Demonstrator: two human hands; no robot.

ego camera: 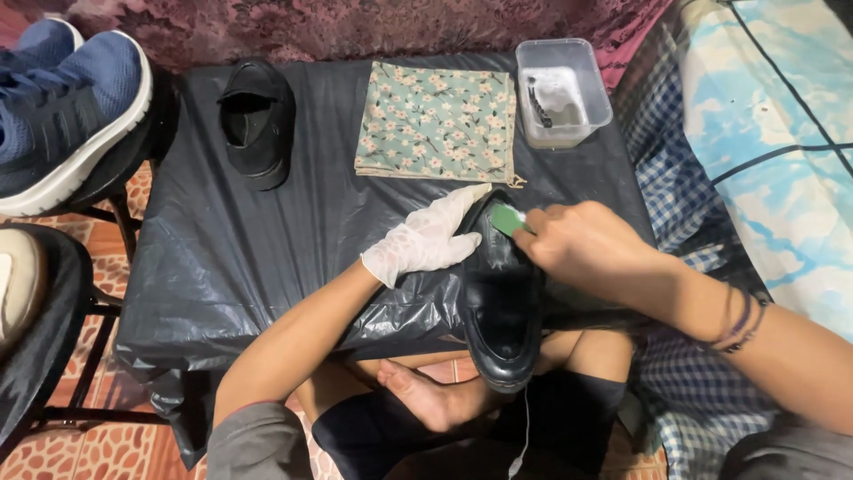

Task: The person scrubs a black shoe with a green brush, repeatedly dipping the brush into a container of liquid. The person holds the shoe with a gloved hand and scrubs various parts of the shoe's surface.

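Glossy black loafer getting a scrub on the plastic-covered table

The black shoe [502, 302] sits at the near edge of the table [267, 249], heel hanging over toward the person's lap. The gloved left hand [426, 240] lies flat and spread against the shoe's left side, bracing rather than clamping, while the bare right hand [582, 244] pinches a small green sponge [508, 219] against the toe. I'd say the shoe is stiff and fairly hefty, with a slick, shiny upper that could slide on the black sheet, so hold it by the sides or the opening. A second black shoe [258, 120], a floral cloth [435, 120] and a clear tub [562, 89] sit further back.
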